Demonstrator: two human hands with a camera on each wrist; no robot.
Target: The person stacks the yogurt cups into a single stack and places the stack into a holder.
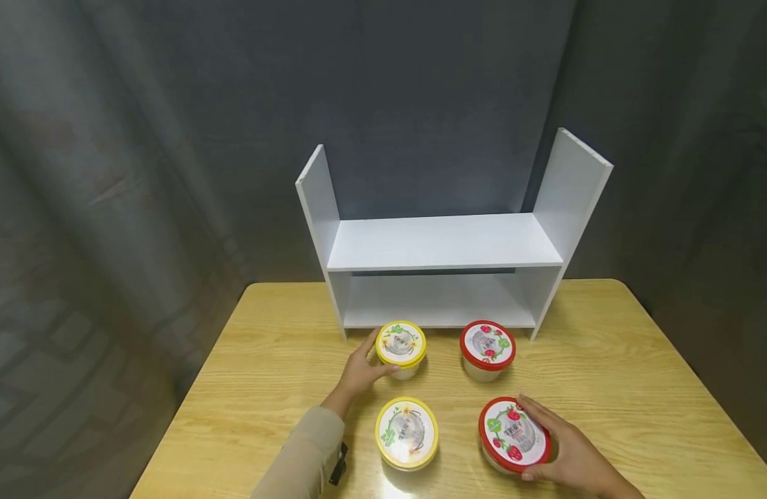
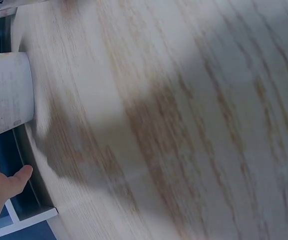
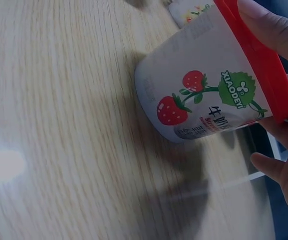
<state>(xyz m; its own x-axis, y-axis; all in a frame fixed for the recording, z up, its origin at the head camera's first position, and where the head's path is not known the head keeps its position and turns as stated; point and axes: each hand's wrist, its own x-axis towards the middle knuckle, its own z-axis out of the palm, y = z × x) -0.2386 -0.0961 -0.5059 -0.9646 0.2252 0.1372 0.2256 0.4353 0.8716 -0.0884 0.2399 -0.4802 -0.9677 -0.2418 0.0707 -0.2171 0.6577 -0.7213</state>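
Observation:
My right hand [image 1: 567, 447] grips the rim of the near red-lidded strawberry tub [image 1: 515, 436]. In the right wrist view its thumb lies on the lid [image 3: 263, 55], with fingers on the far side. My left hand [image 1: 361, 367] is beside the far yellow-lidded tub [image 1: 400, 343], fingers at its left and thumb by its front. In the left wrist view the left hand [image 2: 4, 185] shows a gap to a white tub [image 2: 6, 95], thumb and finger spread. A second yellow-lidded tub [image 1: 407, 433] stands nearer me, and another red-lidded tub [image 1: 487, 346] stands at the back right.
A white two-level shelf [image 1: 445, 242] with tall side panels stands at the back of the wooden table [image 1: 265, 360], just behind the two far tubs. Dark grey curtains [image 1: 420, 104] hang behind and on both sides.

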